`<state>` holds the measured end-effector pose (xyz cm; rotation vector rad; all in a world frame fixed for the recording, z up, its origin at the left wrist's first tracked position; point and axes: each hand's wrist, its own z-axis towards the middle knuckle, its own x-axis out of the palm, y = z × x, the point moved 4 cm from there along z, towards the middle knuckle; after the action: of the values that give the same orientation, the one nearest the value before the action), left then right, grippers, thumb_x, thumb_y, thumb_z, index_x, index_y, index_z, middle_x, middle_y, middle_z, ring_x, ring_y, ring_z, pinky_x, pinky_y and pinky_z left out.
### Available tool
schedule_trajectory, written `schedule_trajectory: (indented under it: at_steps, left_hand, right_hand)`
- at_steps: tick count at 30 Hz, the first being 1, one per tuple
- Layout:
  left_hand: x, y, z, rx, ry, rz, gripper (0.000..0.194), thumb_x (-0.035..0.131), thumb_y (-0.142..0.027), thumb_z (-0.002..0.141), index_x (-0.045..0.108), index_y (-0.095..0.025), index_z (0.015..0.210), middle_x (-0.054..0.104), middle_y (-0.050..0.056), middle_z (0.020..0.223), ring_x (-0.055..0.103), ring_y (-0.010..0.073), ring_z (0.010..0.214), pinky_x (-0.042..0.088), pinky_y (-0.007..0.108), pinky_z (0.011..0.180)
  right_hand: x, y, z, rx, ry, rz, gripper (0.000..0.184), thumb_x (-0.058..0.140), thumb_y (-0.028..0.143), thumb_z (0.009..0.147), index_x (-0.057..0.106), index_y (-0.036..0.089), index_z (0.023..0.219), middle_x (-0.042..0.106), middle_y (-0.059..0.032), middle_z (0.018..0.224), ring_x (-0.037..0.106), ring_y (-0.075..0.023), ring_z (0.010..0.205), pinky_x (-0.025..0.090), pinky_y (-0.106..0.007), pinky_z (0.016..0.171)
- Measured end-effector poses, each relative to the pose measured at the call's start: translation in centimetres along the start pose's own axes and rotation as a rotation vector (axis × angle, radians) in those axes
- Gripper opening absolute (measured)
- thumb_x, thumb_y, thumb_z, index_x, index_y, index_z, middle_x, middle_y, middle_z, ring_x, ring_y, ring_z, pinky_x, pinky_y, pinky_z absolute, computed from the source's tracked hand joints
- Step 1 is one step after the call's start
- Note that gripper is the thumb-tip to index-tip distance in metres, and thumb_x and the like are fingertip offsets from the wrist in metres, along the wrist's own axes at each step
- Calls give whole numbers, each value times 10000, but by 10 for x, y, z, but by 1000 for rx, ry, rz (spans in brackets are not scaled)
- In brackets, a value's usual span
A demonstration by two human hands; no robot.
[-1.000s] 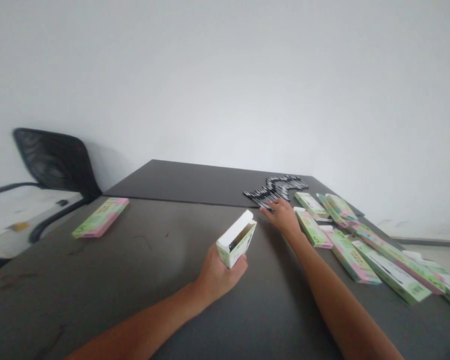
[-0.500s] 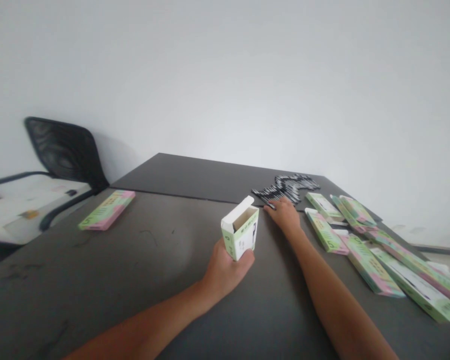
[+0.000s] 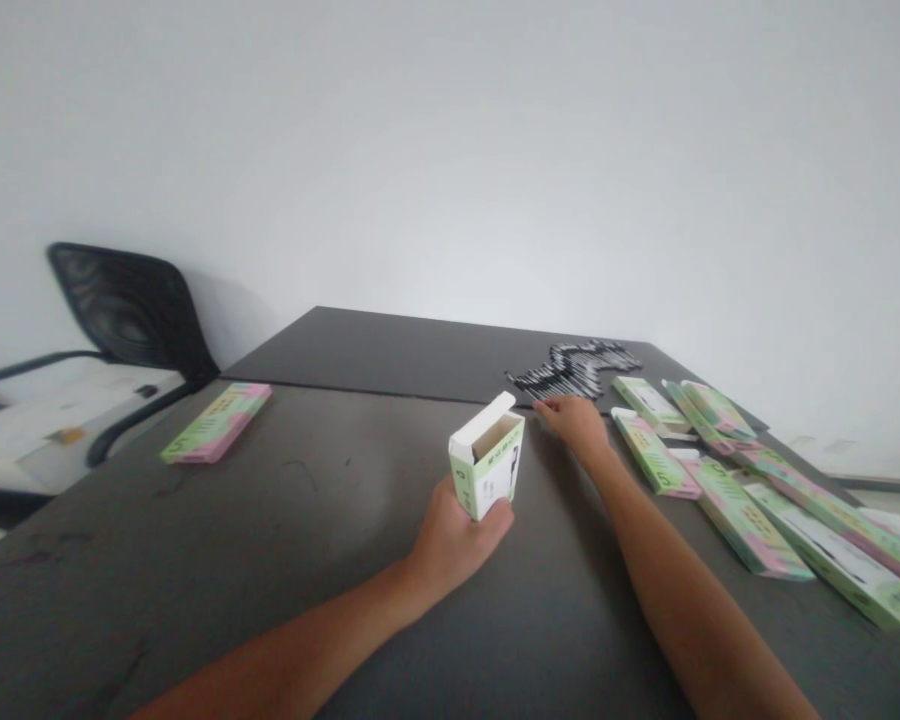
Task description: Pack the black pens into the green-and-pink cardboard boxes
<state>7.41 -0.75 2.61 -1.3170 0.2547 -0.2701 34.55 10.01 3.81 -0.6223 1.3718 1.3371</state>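
Observation:
My left hand [image 3: 454,540] is wrapped round a small green-and-white cardboard box [image 3: 496,475], held upright above the table with its top flap raised. The box's mouth faces up; how much lies inside is hidden. Farther forward, my right hand [image 3: 576,425] rests low over the table, fingers pinched together at the near edge of a zigzag row of slim black-and-white pens [image 3: 562,378]. Whatever sits between those fingertips is too small to make out.
Several green-and-pink boxes [image 3: 750,520] lie spread along the right side of the dark table [image 3: 330,600]. Another such box [image 3: 217,422] lies alone at the left. A black mesh chair [image 3: 131,310] stands past the left edge, and a white wall rises behind.
My right hand's fingers have drawn together and back slightly from the pens. The box in my left hand has been tilted more upright, showing its printed front. The view has shifted slightly.

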Motion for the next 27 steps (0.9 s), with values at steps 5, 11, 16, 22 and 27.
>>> schedule_trajectory:
  at_steps: [5,11,16,22,27]
  left_hand:
    - [-1,-2,1,14,-13,-22,334,670,-169,793,759,-151,1114,836,101,1133,792,277,999,637,366,884]
    - [4,3,-2,14,21,12,369,666,-176,793,754,-144,1149,825,112,1170,783,283,1036,620,369,903]
    - [7,7,-3,-7,52,53,338,663,-164,794,740,-147,1122,817,93,1075,765,265,955,598,352,842]
    - [8,7,-4,15,88,60,285,660,-152,810,706,-163,1091,793,73,1026,734,248,924,575,349,842]
    - [11,9,-5,-6,105,103,242,666,-154,808,707,-169,1046,780,67,989,725,247,905,571,354,831]
  right_hand:
    - [-30,15,-24,-77,-139,261,564,508,661,1033,751,169,902,738,-72,770,683,-219,758,499,-338,744]
    - [-71,54,-94,-197,-250,654,548,368,679,1079,655,222,1170,755,-37,922,486,-117,548,404,-272,522]
    - [-89,89,-149,-381,-224,1066,267,620,482,1059,740,258,1140,753,1,837,428,-85,495,346,-248,465]
    - [-95,100,-172,-586,-305,787,81,723,276,1006,798,259,978,802,-10,941,597,-116,669,451,-269,602]
    - [-102,98,-174,-594,-384,745,130,721,208,994,778,238,882,818,-18,989,653,-130,760,477,-263,636]
